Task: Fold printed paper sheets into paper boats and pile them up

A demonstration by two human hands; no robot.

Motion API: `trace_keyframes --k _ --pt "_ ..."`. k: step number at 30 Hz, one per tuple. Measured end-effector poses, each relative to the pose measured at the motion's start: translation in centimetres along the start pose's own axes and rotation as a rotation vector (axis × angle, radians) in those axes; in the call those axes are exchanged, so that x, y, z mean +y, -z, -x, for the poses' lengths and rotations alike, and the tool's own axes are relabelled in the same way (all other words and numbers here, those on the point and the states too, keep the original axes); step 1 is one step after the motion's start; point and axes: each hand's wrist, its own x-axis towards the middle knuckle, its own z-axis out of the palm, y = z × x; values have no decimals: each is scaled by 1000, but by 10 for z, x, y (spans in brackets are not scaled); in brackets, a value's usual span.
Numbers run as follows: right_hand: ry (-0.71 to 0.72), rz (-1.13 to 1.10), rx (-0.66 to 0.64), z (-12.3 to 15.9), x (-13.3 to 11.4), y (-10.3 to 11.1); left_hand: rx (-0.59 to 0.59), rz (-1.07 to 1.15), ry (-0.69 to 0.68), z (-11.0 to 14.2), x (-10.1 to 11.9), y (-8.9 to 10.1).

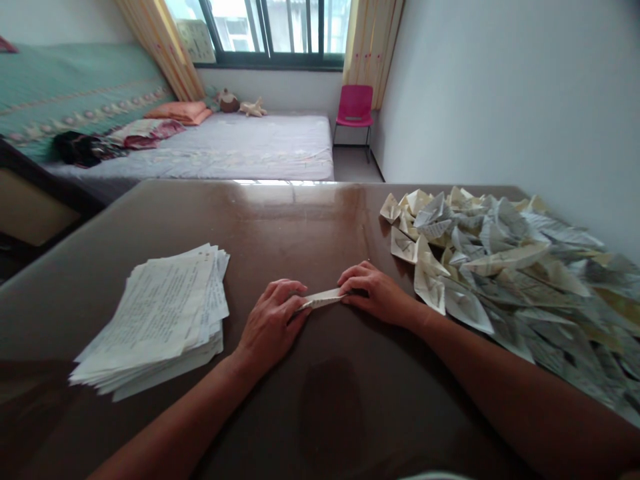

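Observation:
Between my two hands a small folded piece of paper (pixel 324 298) lies low over the brown table, narrow and whitish. My left hand (pixel 275 312) pinches its left end with thumb and fingers. At the other end, the fingers of my right hand (pixel 373 291) are closed on the paper. Both ends are covered by my fingertips, so the full folded shape is hidden. To the left of my left hand sits a stack of printed paper sheets (pixel 165 307). A large heap of folded paper boats (pixel 505 253) lies to the right, beyond my right forearm.
The glossy brown table (pixel 280 227) reaches to a far edge in front of a bed (pixel 270 143). A pink chair (pixel 355 107) stands by the window. A white wall (pixel 525 87) runs along the right side, and a chair back (pixel 35 200) is at the left.

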Motion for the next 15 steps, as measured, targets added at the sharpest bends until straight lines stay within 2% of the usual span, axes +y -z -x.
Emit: trace_keyframes --k 10,13,15 --pt "60 10 -89 -1 -1 8 60 -36 -34 -3 2 2" --pt "68 28 -96 -2 -1 5 -1 -12 -78 -2 1 1" --pt "23 34 -44 -2 -2 2 -44 14 -104 -2 0 0"
